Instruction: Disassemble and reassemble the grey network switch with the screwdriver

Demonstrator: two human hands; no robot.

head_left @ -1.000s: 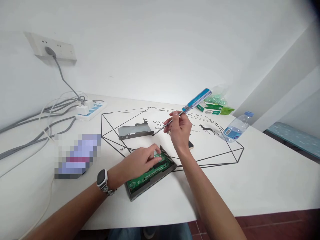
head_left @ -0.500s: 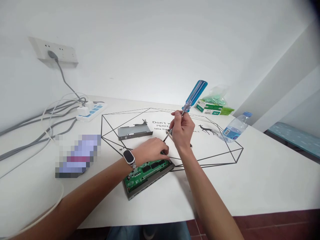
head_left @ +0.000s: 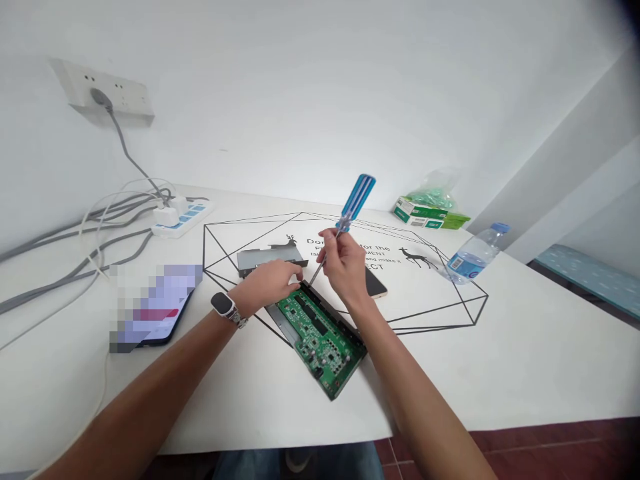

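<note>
A green circuit board (head_left: pixel 320 333) lies in a shallow dark metal tray on the table, set at a slant. My left hand (head_left: pixel 267 287) grips the far left corner of the board and tray, thumb and fingertips closed at the edge. In my right hand (head_left: pixel 347 263) is a screwdriver (head_left: pixel 357 200) with a clear blue handle, held tilted by its shaft just below the handle. The screwdriver's tip reaches the tray's far corner, close to my left fingertips. What the tip touches is too small to make out.
Behind my left hand lies a grey metal cover (head_left: pixel 270 258). A phone (head_left: pixel 373 283) is partly behind my right hand, and another phone (head_left: pixel 160 307) lies left. A water bottle (head_left: pixel 475 253), green-and-white boxes (head_left: pixel 420 212) and a power strip (head_left: pixel 185 217) with cables stand farther out.
The board and tray have been turned, so the long dark edge now faces right. Both hands have shifted left, and the screwdriver has moved left to the far corner.
</note>
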